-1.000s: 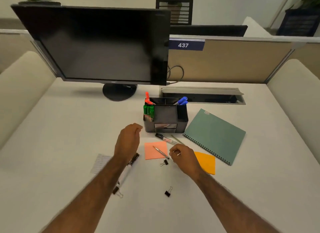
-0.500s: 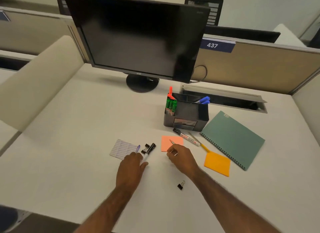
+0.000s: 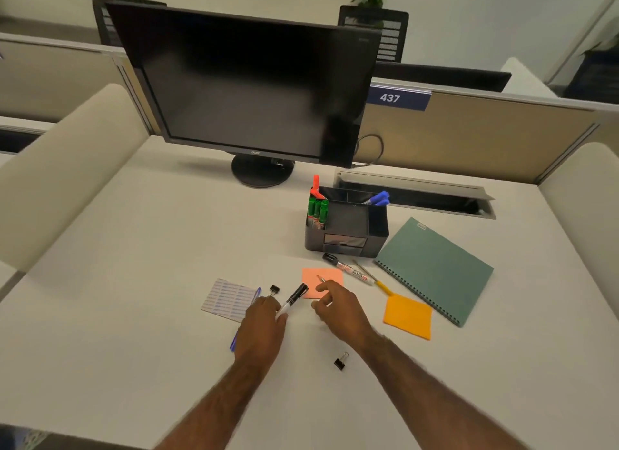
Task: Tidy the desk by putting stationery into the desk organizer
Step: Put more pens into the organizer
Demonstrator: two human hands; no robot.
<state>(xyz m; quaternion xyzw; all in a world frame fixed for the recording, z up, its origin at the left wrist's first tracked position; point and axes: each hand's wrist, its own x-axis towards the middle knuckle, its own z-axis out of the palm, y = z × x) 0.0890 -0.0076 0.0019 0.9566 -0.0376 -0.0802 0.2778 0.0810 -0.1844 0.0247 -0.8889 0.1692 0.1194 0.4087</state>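
The black desk organizer [image 3: 346, 245] stands mid-desk with green markers [image 3: 317, 211], an orange one and blue pens in it. My left hand [image 3: 264, 325] is shut on a white marker with a black cap [image 3: 296, 296], which points up and right. A blue pen [image 3: 233, 343] lies under that hand. My right hand [image 3: 340, 307] pinches a thin pen [image 3: 320, 278] over the pink sticky note [image 3: 331, 274]. Another marker [image 3: 350, 270] and a yellow pencil [image 3: 376, 282] lie in front of the organizer. Binder clips sit at left [image 3: 274, 289] and near my right wrist [image 3: 340, 363].
A teal spiral notebook [image 3: 435, 268] and an orange sticky note [image 3: 408, 315] lie to the right. A printed label sheet [image 3: 226, 298] lies to the left. The monitor [image 3: 251, 81] stands behind, beside an open cable tray [image 3: 415, 195]. Padded partitions flank the desk.
My left hand came back from near the organizer and closed on the black-capped marker. My right hand took hold of the thin pen on the pink note. The view swung left.
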